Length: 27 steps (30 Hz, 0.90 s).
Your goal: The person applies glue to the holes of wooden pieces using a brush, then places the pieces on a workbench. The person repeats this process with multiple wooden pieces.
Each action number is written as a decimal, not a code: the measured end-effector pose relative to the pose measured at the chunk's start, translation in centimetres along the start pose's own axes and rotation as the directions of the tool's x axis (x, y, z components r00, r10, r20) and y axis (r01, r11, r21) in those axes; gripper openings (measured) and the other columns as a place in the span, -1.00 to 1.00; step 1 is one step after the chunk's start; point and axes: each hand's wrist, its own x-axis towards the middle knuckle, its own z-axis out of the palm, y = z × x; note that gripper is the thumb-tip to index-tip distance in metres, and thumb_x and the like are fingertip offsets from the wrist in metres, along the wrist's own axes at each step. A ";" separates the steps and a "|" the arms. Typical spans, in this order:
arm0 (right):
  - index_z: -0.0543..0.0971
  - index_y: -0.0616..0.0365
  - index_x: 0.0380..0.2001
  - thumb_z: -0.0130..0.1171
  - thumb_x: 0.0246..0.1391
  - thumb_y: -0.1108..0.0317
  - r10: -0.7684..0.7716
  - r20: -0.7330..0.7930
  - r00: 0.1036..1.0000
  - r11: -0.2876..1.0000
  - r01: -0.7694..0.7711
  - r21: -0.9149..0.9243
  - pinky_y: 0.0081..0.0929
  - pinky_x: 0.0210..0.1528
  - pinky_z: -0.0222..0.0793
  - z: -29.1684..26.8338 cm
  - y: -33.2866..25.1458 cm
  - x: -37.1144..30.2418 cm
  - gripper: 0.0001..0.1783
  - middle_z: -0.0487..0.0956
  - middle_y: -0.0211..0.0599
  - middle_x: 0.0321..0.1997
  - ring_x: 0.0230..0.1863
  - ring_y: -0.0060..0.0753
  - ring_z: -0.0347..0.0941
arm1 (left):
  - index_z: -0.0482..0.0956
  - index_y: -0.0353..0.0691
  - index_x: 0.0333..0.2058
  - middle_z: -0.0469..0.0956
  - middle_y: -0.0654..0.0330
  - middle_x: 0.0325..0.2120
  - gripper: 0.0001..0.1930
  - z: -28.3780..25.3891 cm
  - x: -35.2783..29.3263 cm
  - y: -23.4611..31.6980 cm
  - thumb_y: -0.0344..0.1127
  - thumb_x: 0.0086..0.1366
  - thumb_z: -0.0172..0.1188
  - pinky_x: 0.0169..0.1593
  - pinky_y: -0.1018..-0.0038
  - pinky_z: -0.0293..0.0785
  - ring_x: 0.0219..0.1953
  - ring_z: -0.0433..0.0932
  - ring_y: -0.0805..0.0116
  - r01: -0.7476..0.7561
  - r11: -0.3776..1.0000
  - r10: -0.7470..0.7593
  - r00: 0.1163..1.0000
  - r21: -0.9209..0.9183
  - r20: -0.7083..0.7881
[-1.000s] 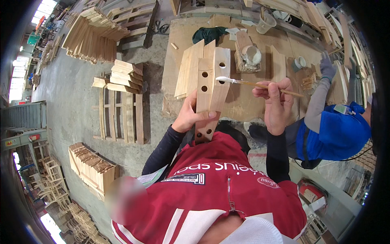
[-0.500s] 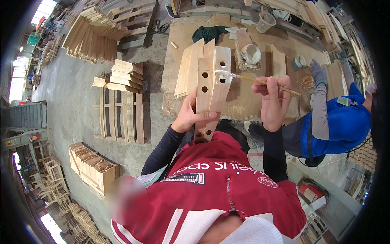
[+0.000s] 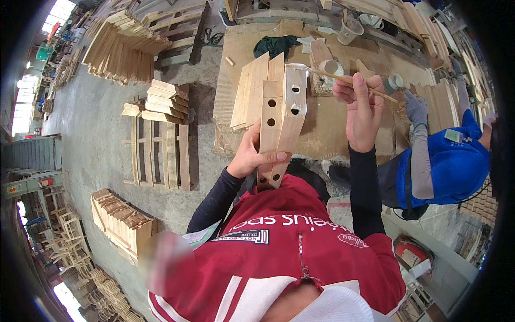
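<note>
My left hand is closed around two wooden bars held side by side, its thumb across their faces. The left wooden bar has round drilled holes in its face. The right bar's end face is coated with white glue and also has two holes. My right hand pinches a thin wooden stick between thumb and fingers. The stick's white-coated tip touches the far edge of the glued face. Further pale boards stand just left of the bars.
A glue pot sits on the cardboard-covered table, with a dark cloth and a plastic bucket beyond. At right works a person in blue with gloved hands. Stacked boards and a pallet are at left.
The stick's tip has moved from beside the holes to the far edge of the end face. White glue now covers more of that face. The co-worker's gloved hand has shifted nearer.
</note>
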 end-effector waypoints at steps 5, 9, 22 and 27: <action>0.41 0.16 -0.30 0.04 0.35 0.35 -0.004 0.019 1.000 0.999 0.005 -0.040 -0.42 -0.15 0.59 0.1 -0.1 1.5 -0.86 0.64 -0.04 -0.19 -0.23 -0.32 0.64 | 0.32 -0.28 0.20 0.52 0.15 0.02 -0.17 0.1 0.0 0.0 -0.25 -0.05 0.52 0.18 0.37 0.35 0.06 0.48 0.36 0.002 1.000 -0.003 1.000 -0.031 -0.028; 0.39 0.21 -0.26 0.03 0.36 0.34 -0.008 0.122 0.992 0.985 0.029 -0.171 -0.46 -0.10 0.58 0.8 -3.9 2.8 -0.84 0.64 -0.02 -0.18 -0.19 -0.31 0.64 | 0.37 -0.30 0.15 0.55 0.14 -0.05 -0.24 -0.2 0.2 -0.4 -0.26 -0.04 0.50 0.12 0.37 0.42 0.01 0.52 0.34 -0.029 1.000 0.029 0.998 -0.003 -0.064; 0.53 0.30 -0.40 0.15 0.24 0.49 -0.010 0.652 0.758 0.623 0.514 -0.589 -0.59 -0.24 0.46 5.4 -10.1 3.8 -0.88 0.60 -0.26 -0.36 -0.32 -0.52 0.57 | 0.30 -0.31 0.22 0.51 0.13 0.03 -0.16 0.8 0.8 0.9 -0.25 -0.02 0.53 0.17 0.39 0.37 0.07 0.48 0.35 -0.046 0.999 0.043 0.987 -0.015 -0.152; 0.55 0.28 -0.42 0.29 0.14 0.41 -0.016 0.670 0.742 0.670 0.506 -0.543 -0.62 -0.39 0.45 6.3 -8.8 4.9 -0.83 0.50 -0.36 -0.54 -0.48 -0.60 0.54 | 0.30 -0.31 0.22 0.50 0.13 0.04 -0.16 1.0 1.0 1.0 -0.27 -0.02 0.53 0.18 0.39 0.35 0.08 0.47 0.35 -0.061 0.998 0.056 0.987 -0.031 -0.153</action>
